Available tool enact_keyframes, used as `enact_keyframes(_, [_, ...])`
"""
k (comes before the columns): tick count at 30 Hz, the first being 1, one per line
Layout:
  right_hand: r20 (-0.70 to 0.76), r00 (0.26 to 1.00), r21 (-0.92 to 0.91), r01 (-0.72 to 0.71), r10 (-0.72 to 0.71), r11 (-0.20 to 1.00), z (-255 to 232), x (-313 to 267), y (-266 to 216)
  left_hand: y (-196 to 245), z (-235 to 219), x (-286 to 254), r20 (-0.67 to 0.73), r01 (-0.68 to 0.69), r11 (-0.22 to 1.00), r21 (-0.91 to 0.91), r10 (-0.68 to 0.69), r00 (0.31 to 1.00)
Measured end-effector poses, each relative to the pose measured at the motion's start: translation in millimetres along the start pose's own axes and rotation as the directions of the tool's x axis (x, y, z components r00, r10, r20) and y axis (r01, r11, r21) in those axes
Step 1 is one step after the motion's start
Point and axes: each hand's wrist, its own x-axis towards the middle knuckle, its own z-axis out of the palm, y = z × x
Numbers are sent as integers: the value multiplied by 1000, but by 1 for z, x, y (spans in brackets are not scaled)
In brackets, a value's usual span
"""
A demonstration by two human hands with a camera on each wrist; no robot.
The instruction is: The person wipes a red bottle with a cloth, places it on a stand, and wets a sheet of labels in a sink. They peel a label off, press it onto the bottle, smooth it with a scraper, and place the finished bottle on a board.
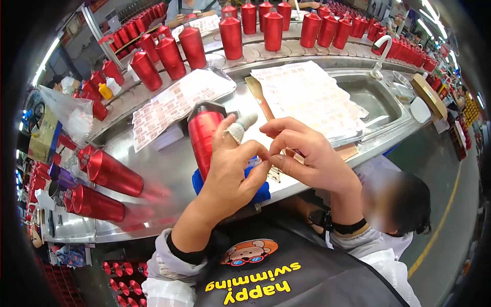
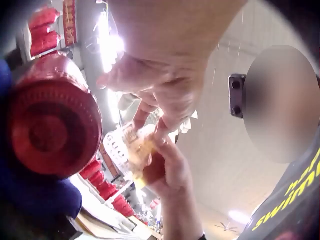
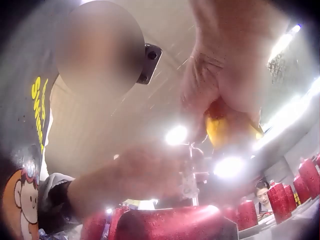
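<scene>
A red metal bottle [image 1: 203, 134] lies with its cap end away from me on a blue cradle [image 1: 262, 194] at the near edge of the steel bench; it fills the left of the left wrist view [image 2: 50, 120]. Just right of it my two hands meet fingertip to fingertip. My left hand [image 1: 260, 156], its index finger wrapped in a white cot, and my right hand [image 1: 276, 147] both pinch a small printed label [image 2: 125, 146]. In the head view the label is mostly hidden by the fingers.
Sheets of barcode labels [image 1: 174, 102] [image 1: 307, 92] lie on the bench [image 1: 163, 174]. Two red bottles [image 1: 112, 171] lie at the left. Several upright red bottles [image 1: 266, 25] line the conveyor behind. A sink [image 1: 373, 97] with a tap is at right. Another person [image 1: 404, 204] is close on my right.
</scene>
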Motion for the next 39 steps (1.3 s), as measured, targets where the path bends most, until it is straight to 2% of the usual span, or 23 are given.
enact_keyframes(3, [-54,998,-34,-34,32,999,-2,-5,9,-1,2,-2,-11,17,999,-51,-18,1000])
enact_keyframes(6, [-80,995,-87,47,-55,995,0,-7,17,-3,2,-5,-36,31,996,-79,-34,999])
enact_keyframes(7, [62,987,1,-147,147,989,-4,-13,6,-3,2,-6,-58,30,996,-79,-35,998])
enact_keyframes(10, [140,968,61,-220,210,974,4,-14,1,-1,2,-9,-77,43,996,-83,-49,996])
enact_keyframes(12, [101,976,60,-200,194,978,4,-17,6,0,-1,-9,-41,70,994,-86,-74,996])
enact_keyframes(15, [82,971,23,-226,224,974,-2,-18,1,-1,1,-15,-75,88,991,-101,-96,993])
enact_keyframes(18, [24,986,-88,-161,164,983,-6,-22,10,2,-1,-16,-112,60,997,-53,-66,991])
enact_keyframes(22, [33,981,8,-190,190,982,-4,-15,-12,9,-4,-18,-106,13,998,58,-7,994])
enact_keyframes(27, [65,997,-4,-42,42,999,5,-13,-3,15,-3,-21,-59,-31,982,188,43,997])
enact_keyframes(30, [42,999,-66,19,-17,998,3,-17,-5,14,1,-27,-65,22,987,156,-12,998])
enact_keyframes(31, [39,999,-85,33,-30,996,3,-19,-6,10,1,-29,-18,-16,985,174,20,1000])
enact_keyframes(34, [-43,998,-136,-59,54,989,-16,-20,-16,-11,-5,-37,-251,158,987,11,-150,956])
enact_keyframes(36, [-80,988,-153,-145,134,977,-32,-22,-19,-46,-1,-49,-282,289,933,-216,-343,896])
enact_keyframes(38, [-179,982,-266,-98,51,959,-45,-23,-9,-65,3,-51,-282,410,797,-445,-558,780])
enact_keyframes(39, [-202,979,-252,-65,13,966,-53,-23,-5,-77,2,-52,-258,441,776,-451,-586,768])
